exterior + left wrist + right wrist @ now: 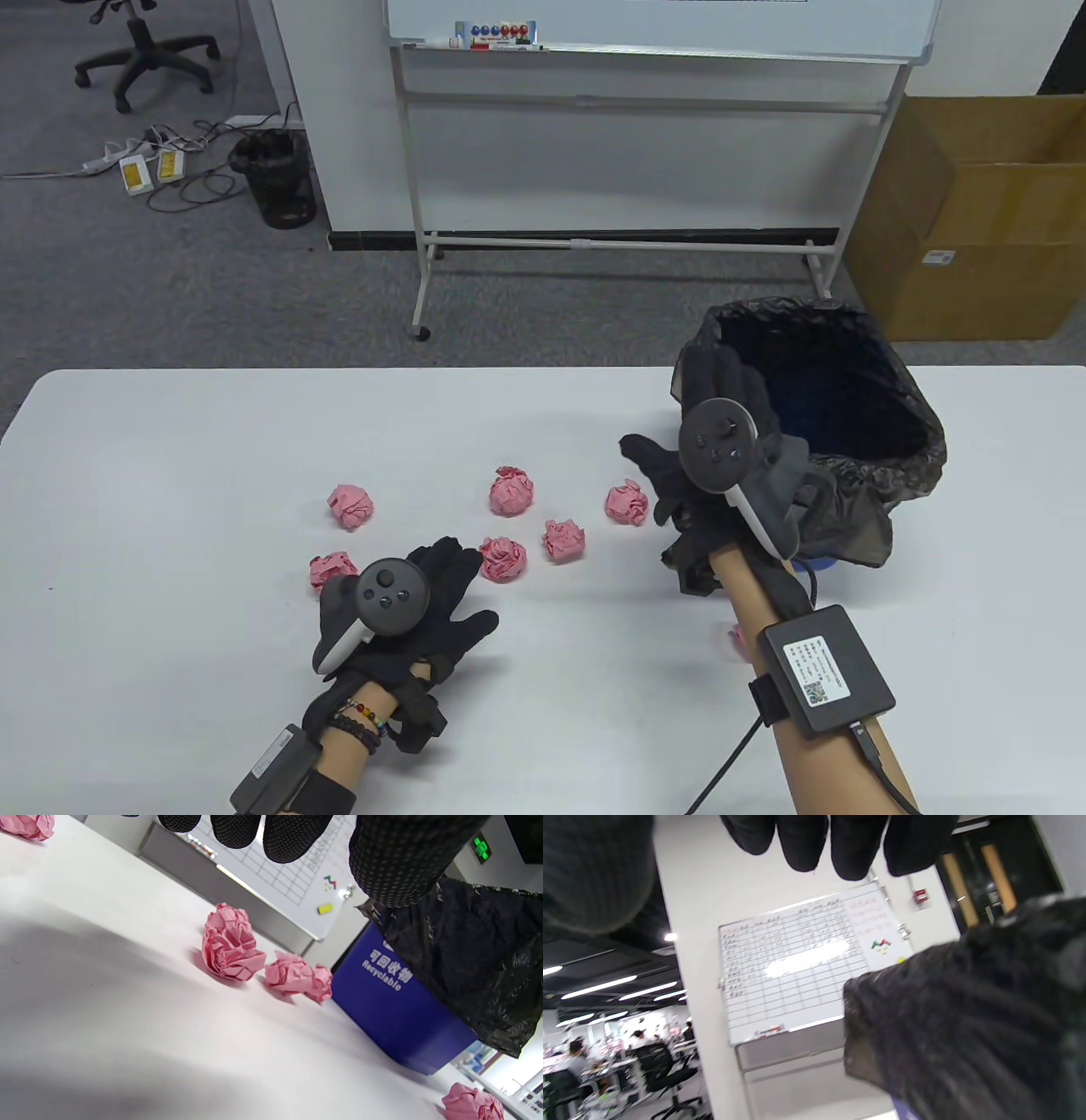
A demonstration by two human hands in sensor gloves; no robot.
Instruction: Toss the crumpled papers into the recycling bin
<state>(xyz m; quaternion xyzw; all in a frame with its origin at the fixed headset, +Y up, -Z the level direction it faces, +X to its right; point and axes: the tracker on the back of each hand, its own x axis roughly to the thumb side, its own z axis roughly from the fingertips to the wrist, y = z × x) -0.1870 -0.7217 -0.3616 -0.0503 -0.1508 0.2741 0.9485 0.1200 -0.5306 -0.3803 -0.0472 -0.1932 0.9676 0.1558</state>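
Observation:
Several pink crumpled paper balls lie on the white table (170, 475), among them ones at the left (350, 506), the middle (512, 491) and near the bin (627, 503). The blue recycling bin (394, 1005) with a black bag (848, 407) stands at the right. My left hand (467, 586) is low over the table, fingers spread, holding nothing, beside two balls (502, 559) (333, 570). My right hand (687, 416) is raised at the bin's left rim, fingers spread and empty; in the right wrist view its fingertips (840, 840) hang by the bag (967, 1027).
One more pink ball (736, 635) lies partly hidden under my right forearm. A whiteboard on a wheeled stand (645, 246) stands beyond the table's far edge, with a cardboard box (976, 221) at the right. The left wrist view shows two balls (229, 942) (299, 976) before the bin.

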